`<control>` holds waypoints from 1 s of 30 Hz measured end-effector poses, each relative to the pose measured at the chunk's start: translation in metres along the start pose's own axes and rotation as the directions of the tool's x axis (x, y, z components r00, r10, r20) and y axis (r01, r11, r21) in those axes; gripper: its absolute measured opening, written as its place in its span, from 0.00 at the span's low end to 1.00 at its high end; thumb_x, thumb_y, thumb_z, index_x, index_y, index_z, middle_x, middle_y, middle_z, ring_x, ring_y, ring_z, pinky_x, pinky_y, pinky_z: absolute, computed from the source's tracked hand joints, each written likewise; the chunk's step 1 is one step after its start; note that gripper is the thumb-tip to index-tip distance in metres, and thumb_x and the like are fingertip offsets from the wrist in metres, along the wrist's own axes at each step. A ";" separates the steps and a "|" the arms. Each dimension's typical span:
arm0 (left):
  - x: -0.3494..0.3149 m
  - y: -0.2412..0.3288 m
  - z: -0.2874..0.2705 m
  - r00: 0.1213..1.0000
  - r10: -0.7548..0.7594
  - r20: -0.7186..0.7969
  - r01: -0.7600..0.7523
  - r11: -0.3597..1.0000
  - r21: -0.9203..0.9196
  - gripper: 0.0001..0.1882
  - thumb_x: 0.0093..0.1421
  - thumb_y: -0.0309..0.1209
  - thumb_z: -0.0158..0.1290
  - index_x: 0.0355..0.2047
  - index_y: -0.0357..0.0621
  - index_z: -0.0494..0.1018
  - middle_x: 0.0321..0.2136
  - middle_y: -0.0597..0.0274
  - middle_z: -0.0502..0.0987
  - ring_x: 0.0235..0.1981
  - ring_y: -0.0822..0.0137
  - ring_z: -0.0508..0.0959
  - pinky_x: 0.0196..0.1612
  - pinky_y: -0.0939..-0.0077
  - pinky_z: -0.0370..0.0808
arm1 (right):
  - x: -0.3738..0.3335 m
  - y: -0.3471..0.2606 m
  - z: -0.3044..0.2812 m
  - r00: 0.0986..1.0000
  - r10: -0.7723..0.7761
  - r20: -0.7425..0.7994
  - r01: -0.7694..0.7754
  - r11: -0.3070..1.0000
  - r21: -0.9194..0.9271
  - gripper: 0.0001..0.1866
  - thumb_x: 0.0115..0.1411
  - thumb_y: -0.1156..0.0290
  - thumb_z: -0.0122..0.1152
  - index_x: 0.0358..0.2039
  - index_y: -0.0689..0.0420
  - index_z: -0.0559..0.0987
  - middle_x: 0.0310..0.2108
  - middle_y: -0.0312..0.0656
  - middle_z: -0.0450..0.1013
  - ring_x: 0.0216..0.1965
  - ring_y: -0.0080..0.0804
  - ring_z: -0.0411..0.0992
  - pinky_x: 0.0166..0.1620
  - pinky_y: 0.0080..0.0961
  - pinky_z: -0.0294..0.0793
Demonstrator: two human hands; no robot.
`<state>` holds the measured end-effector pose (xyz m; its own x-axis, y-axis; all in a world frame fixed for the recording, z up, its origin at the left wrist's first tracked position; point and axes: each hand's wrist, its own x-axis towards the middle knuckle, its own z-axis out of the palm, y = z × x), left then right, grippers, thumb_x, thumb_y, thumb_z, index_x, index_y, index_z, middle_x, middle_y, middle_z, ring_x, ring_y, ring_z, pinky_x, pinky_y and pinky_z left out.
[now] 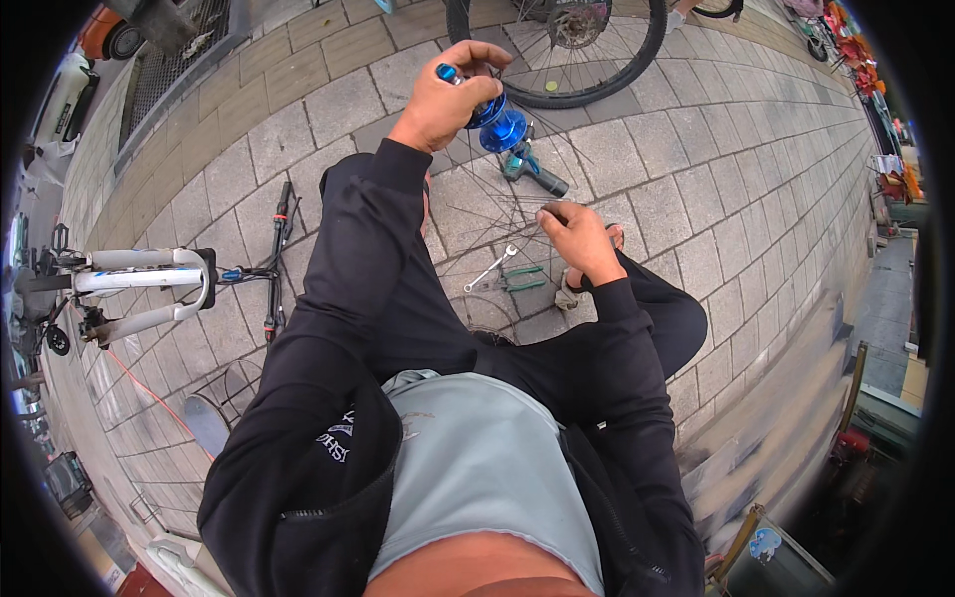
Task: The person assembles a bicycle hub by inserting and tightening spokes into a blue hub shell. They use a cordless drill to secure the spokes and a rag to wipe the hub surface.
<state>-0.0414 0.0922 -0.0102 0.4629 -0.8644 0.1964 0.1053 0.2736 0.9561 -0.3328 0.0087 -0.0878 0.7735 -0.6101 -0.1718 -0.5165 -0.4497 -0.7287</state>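
A shiny blue bicycle hub [503, 132] hangs tilted from my left hand [448, 98], whose fingers are wrapped round its upper end. Thin dark spokes [472, 202] fan out loosely from the hub toward the ground. Lower and to the right, my right hand [585, 242] has thumb and fingers pinched at the outer ends of some spokes; exactly how many it grips is too fine to see. On the paving below lie a teal and black cordless power tool [539, 177], a silver wrench [490, 269] and green-handled pliers [524, 279].
A bicycle wheel with a black tyre [597, 95] stands just ahead. To the left are a white suspension fork [144, 281] and a handlebar [280, 261]. An orange cord [142, 383] runs over the paving. Farther left, a metal grating [169, 85] borders the bricks.
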 end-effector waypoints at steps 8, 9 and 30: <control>0.008 -0.002 0.004 0.989 0.044 0.142 -0.008 0.970 -0.244 0.19 0.59 0.19 0.53 0.53 0.34 0.76 0.49 0.55 0.78 0.44 0.62 0.79 0.50 0.67 0.78 | 0.035 -0.043 -0.089 0.975 -0.077 -0.207 0.091 0.994 0.059 0.18 0.65 0.62 0.67 0.48 0.63 0.84 0.39 0.49 0.82 0.42 0.42 0.81 0.47 0.33 0.78; 0.009 -0.001 0.005 0.990 0.031 0.137 0.007 0.963 -0.269 0.19 0.60 0.19 0.54 0.52 0.34 0.76 0.49 0.55 0.78 0.44 0.62 0.79 0.50 0.67 0.77 | 0.039 -0.049 -0.093 0.956 -0.153 -0.252 0.150 0.988 -0.031 0.18 0.64 0.63 0.68 0.48 0.62 0.83 0.40 0.48 0.82 0.43 0.43 0.80 0.47 0.34 0.78; 0.031 -0.012 0.004 0.970 0.078 0.229 -0.011 0.961 -0.278 0.13 0.54 0.28 0.56 0.41 0.42 0.74 0.59 0.50 0.70 0.55 0.55 0.75 0.51 0.60 0.80 | 0.073 -0.059 -0.084 0.787 -0.518 -0.334 0.521 0.849 -0.090 0.08 0.62 0.70 0.70 0.41 0.56 0.86 0.28 0.41 0.77 0.26 0.42 0.77 0.29 0.33 0.75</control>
<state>-0.0321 0.0600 -0.0147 0.2556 -0.9141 0.3148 0.3404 0.3899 0.8556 -0.2764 -0.0640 -0.0013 0.7539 -0.4653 0.4638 -0.0688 -0.7581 -0.6486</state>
